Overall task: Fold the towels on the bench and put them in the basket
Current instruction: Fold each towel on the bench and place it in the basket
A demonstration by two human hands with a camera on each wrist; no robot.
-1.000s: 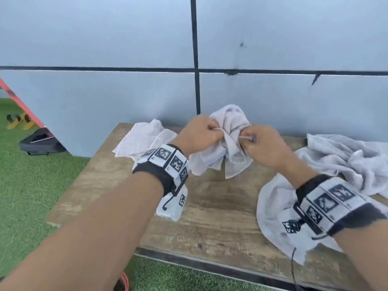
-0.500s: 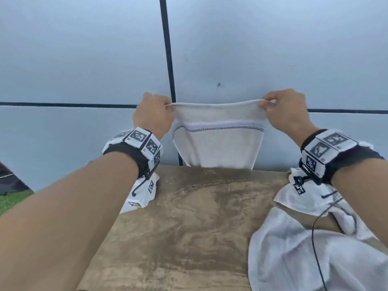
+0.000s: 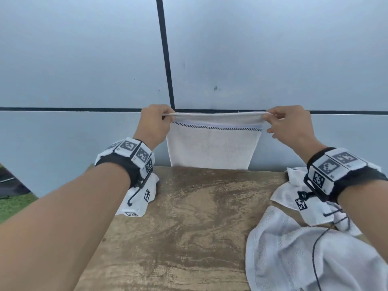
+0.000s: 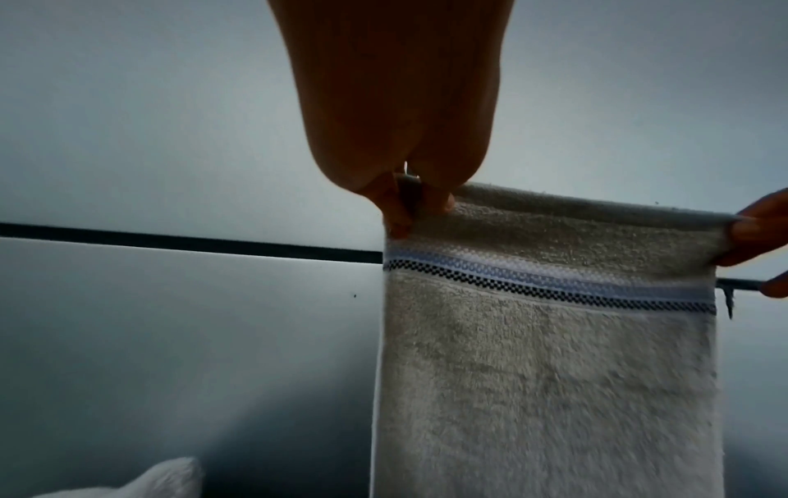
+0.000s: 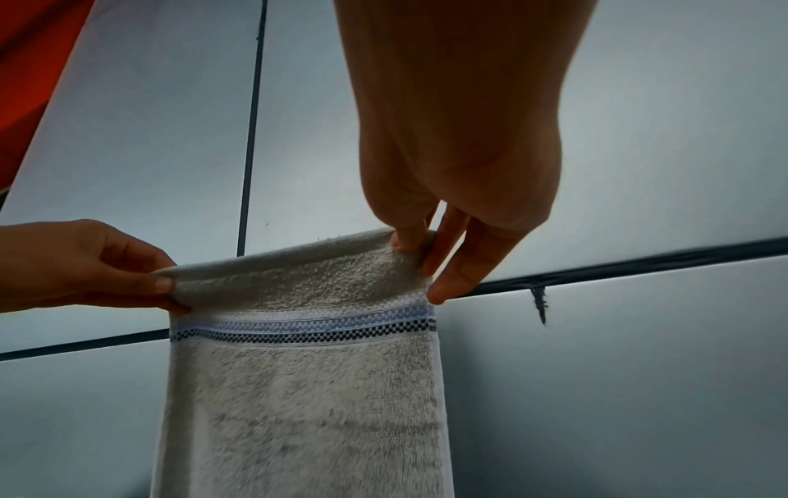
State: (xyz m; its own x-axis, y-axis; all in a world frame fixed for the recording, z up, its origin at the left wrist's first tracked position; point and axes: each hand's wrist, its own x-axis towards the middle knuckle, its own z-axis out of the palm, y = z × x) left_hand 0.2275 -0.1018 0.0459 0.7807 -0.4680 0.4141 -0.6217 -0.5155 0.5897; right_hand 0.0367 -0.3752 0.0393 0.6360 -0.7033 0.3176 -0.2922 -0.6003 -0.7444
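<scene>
While the left hand (image 3: 154, 124) and right hand (image 3: 288, 124) each pinch a top corner, the striped towel (image 3: 212, 145) hangs above the bench (image 3: 189, 227); its lower edge is hidden behind the bench's far edge. Crumpled towels (image 3: 304, 259) run off-frame at right.

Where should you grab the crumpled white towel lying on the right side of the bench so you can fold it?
Probably by two neighbouring corners of the crumpled towel, coming down from above. It lies slumped in a heap on the bench, so a grab at its middle would only bunch it. The left hand and right hand pinch the striped towel's top corners that way, and it hangs flat.
</scene>
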